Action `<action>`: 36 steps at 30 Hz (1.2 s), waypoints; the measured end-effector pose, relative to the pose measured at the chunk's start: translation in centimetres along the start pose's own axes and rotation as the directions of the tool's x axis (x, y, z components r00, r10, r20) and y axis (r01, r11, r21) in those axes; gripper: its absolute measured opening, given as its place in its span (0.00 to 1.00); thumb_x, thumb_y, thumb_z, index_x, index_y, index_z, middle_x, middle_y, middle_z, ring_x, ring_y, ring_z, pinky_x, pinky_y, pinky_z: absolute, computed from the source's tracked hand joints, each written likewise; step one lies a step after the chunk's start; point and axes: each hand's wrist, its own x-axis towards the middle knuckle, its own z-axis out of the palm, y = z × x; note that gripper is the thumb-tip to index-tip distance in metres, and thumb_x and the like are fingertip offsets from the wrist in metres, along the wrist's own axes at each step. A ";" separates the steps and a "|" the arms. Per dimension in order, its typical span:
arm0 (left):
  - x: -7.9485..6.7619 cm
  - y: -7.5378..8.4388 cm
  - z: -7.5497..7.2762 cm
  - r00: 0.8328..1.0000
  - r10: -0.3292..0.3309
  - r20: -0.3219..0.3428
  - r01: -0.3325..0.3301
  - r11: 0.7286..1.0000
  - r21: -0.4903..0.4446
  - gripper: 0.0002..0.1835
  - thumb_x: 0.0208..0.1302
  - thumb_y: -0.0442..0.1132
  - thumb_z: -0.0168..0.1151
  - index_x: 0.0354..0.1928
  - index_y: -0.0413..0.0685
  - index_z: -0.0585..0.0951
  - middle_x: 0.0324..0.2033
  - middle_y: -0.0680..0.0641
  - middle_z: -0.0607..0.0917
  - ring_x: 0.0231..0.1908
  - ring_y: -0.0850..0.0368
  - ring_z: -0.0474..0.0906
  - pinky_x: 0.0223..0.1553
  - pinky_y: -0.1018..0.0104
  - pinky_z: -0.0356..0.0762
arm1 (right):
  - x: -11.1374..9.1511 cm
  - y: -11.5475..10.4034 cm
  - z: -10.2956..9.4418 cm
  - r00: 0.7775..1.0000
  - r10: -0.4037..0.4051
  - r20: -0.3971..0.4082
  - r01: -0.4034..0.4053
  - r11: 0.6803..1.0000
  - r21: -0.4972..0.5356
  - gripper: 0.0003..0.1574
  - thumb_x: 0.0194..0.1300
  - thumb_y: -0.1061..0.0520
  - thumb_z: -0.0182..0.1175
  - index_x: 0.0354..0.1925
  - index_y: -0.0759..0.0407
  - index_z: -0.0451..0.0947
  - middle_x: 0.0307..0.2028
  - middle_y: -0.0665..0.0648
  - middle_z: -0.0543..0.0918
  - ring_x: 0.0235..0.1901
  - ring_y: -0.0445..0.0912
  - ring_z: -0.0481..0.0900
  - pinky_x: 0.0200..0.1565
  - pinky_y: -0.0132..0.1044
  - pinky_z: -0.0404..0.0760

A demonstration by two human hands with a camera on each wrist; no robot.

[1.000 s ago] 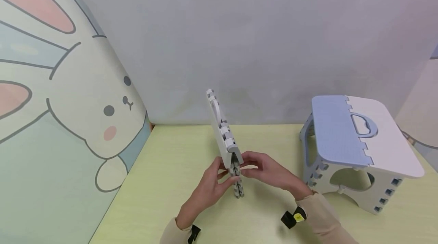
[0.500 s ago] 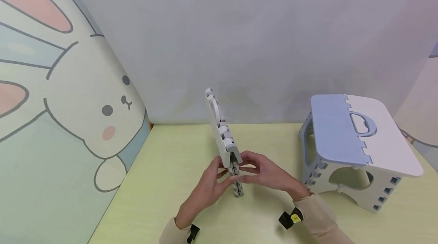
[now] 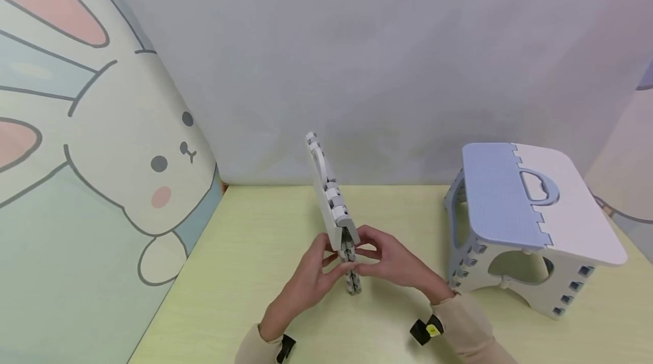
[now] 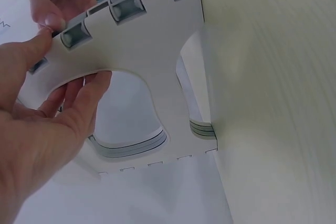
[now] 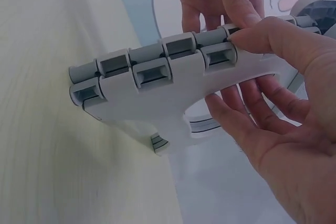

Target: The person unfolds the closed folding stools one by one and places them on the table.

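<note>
A folded white and grey folding stool (image 3: 325,197) stands on edge on the table in the head view, its knobbed hinges facing up and towards me. My left hand (image 3: 309,280) holds its near end from the left. In the left wrist view the left thumb lies on the hinge edge, and the fingers (image 4: 84,95) reach into the cut-out of a leg panel (image 4: 139,45). From the other side my right hand (image 3: 391,259) grips the matching panel (image 5: 157,98), thumb on the hinges, fingers curled into its opening. Both thumbs meet or nearly meet at the seam.
An unfolded blue and white folding stool (image 3: 502,199) stands to the right, with a handle in its top. A grey-white wall (image 3: 357,69) rises behind the pale yellow-green table (image 3: 255,222). The left wall (image 3: 127,182) bears a rabbit drawing.
The right hand has shifted slightly left, its thumb coming up against or close to the left thumb. The left hand and the folded stool stay nearly still.
</note>
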 end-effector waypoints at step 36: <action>-0.1 -0.2 -0.3 1.000 0.019 0.000 -0.019 0.999 0.032 0.27 0.68 0.38 0.70 0.62 0.40 0.68 0.55 0.47 0.77 0.52 0.52 0.77 0.55 0.56 0.82 | -0.3 -0.3 0.0 0.997 -0.074 -0.034 0.069 0.988 -0.141 0.33 0.61 0.68 0.69 0.62 0.54 0.72 0.55 0.50 0.79 0.59 0.48 0.78 0.61 0.42 0.79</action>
